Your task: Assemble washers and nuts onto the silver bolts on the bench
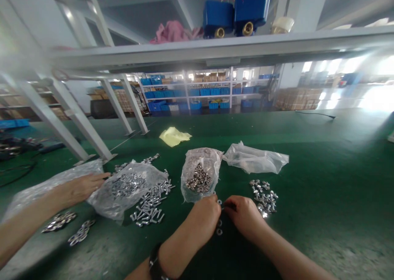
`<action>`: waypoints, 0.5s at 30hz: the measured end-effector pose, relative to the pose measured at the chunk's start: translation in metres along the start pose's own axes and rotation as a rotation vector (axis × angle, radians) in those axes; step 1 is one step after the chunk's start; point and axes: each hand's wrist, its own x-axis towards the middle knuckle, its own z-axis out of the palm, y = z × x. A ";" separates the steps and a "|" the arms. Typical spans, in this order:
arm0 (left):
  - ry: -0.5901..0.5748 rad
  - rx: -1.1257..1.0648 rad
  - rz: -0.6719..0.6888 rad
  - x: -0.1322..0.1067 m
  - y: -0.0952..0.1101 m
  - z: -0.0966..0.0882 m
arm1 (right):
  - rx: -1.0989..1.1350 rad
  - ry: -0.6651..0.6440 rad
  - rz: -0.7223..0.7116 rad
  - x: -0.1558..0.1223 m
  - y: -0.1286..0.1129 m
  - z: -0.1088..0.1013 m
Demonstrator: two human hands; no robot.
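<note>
My left hand (203, 217), with a dark band on its wrist, and my right hand (243, 215) meet close together on the green mat (308, 190). The fingers of both are pinched around a small metal piece between them that I cannot make out. A few loose washers (219, 231) lie just under the fingertips. An open plastic bag of small metal nuts (200, 174) stands right behind my left hand. A little heap of metal fasteners (264, 196) lies just beyond my right hand.
Another person's hand (80, 187) rests at the left on a plastic bag of washers (129, 187), beside a pile of bolts (152, 204) and washer stacks (58, 221). Farther back lie a crumpled empty bag (255, 159) and a yellow cloth (174, 136). Blue devices (235, 11) sit on the overhead shelf.
</note>
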 end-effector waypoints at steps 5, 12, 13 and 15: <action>0.027 -0.006 -0.016 0.001 -0.003 0.001 | 0.055 0.042 0.016 0.001 0.000 0.000; 0.009 -0.631 -0.363 0.007 -0.016 0.001 | 0.203 0.122 0.027 0.004 -0.004 -0.005; 0.008 -0.707 -0.411 0.007 -0.016 0.001 | 0.227 0.124 0.022 0.004 -0.005 -0.006; 0.046 -0.793 -0.457 0.008 -0.016 0.001 | 0.258 0.120 0.013 0.003 -0.008 -0.007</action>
